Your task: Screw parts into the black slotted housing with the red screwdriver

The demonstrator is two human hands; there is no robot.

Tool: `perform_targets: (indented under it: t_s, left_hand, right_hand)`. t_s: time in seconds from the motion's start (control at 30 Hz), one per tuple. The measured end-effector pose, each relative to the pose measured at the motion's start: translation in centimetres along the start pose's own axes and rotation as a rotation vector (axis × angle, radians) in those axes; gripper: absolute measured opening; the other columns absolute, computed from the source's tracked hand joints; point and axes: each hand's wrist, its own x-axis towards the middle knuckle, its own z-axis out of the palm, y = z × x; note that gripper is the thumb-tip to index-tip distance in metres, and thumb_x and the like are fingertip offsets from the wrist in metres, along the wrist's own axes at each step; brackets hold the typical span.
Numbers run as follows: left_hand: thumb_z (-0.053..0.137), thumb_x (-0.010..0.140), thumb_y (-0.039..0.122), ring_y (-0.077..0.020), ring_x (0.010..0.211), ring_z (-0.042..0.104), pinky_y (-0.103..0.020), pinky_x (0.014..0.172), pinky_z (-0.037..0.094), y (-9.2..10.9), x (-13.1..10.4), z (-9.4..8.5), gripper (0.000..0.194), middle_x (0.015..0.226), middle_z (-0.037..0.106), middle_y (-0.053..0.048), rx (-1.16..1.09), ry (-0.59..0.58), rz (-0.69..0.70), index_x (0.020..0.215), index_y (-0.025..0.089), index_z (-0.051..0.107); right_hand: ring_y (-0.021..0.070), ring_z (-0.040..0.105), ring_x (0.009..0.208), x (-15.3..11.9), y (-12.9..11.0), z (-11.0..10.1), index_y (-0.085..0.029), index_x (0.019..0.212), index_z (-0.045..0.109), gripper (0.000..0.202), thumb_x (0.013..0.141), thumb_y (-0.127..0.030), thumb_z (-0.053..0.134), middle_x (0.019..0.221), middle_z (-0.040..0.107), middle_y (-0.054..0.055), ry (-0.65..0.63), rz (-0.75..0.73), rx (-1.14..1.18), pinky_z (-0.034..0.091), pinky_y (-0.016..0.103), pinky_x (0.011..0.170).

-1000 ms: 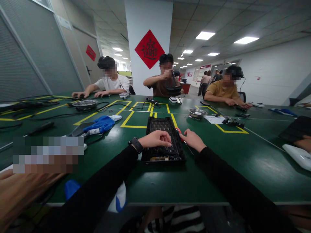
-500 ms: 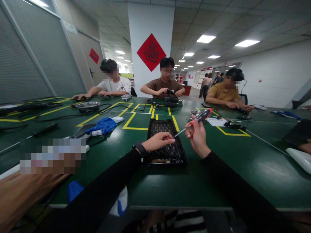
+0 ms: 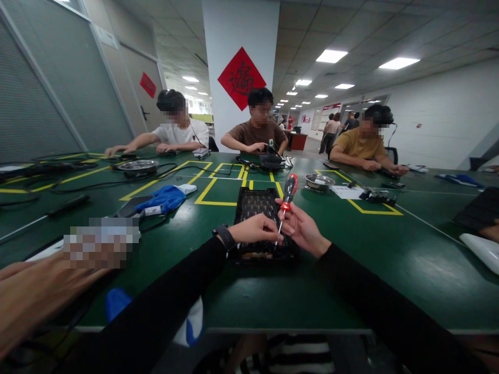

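A black plastic casing (image 3: pixel 255 200) with a ribbed inside lies lengthwise before me on the green table. My right hand (image 3: pixel 306 228), at the casing's right edge, holds a red and black screwdriver (image 3: pixel 289 189). The screwdriver stands nearly upright, handle up, its thin metal shaft pointing down into the near part of the casing. Over the casing, my left hand (image 3: pixel 255 228) has its fingers curled closed beside the lower shaft. Whether those fingertips grip the shaft or some small part is hidden.
Blue-and-white gloves (image 3: pixel 166 200) lie left, near a co-worker's forearm (image 3: pixel 50 280). A metal bowl (image 3: pixel 318 182), white paper (image 3: pixel 346 192) and black parts (image 3: pixel 378 197) sit beyond my right hand. Cables and another bowl (image 3: pixel 137 167) are far left. Several co-workers sit opposite.
The screwdriver has swung from a slant to nearly upright, its tip now lower in the casing. My right hand has moved left and closer to my left hand, which has shifted slightly.
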Motion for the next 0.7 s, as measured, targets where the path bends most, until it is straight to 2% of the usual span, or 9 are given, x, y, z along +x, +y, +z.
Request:
perform_targets:
  t_s: [0.2,0.37,0.53,0.7]
  left_hand:
    - [0.057,0.074,0.042,-0.0095,0.060,0.049,-0.019,0.055,0.035,-0.43,-0.06,0.13,0.037,0.067,0.061,-0.004,0.010,0.037,-0.023,0.075,0.006,0.067]
    - [0.052,0.079,0.042,-0.0085,0.057,0.047,-0.019,0.054,0.035,-0.53,-0.08,0.20,0.039,0.063,0.057,-0.002,-0.050,-0.005,-0.071,0.090,0.008,0.067]
    - [0.051,0.079,0.041,-0.0085,0.057,0.047,-0.019,0.054,0.035,-0.39,-0.12,0.14,0.039,0.062,0.055,-0.002,-0.107,-0.006,-0.088,0.091,0.007,0.066]
    - [0.052,0.079,0.041,-0.0082,0.057,0.047,-0.019,0.054,0.034,-0.35,-0.12,0.12,0.039,0.063,0.057,-0.002,-0.117,-0.013,-0.087,0.091,0.007,0.065]
  right_hand:
    - [0.0038,0.035,0.041,-0.02,0.63,0.10,-0.024,0.096,0.046,0.022,0.080,-0.037,0.053,0.069,0.055,-0.003,0.059,-0.076,-0.074,0.028,0.015,0.039]
    - [0.0036,0.026,0.041,0.02,0.74,0.06,-0.023,0.087,0.045,0.019,0.078,-0.034,0.057,0.066,0.049,-0.005,0.061,-0.130,-0.082,0.026,0.015,0.040]
    - [0.0052,0.032,0.045,0.02,0.28,0.26,-0.020,0.101,0.052,0.028,0.084,-0.039,0.041,0.070,0.048,-0.002,0.032,-0.051,0.016,0.033,0.018,0.044]
    - [0.0058,0.036,0.045,-0.08,0.26,0.29,-0.024,0.111,0.048,0.031,0.083,-0.038,0.044,0.072,0.055,-0.001,0.064,-0.047,-0.031,0.034,0.019,0.045]
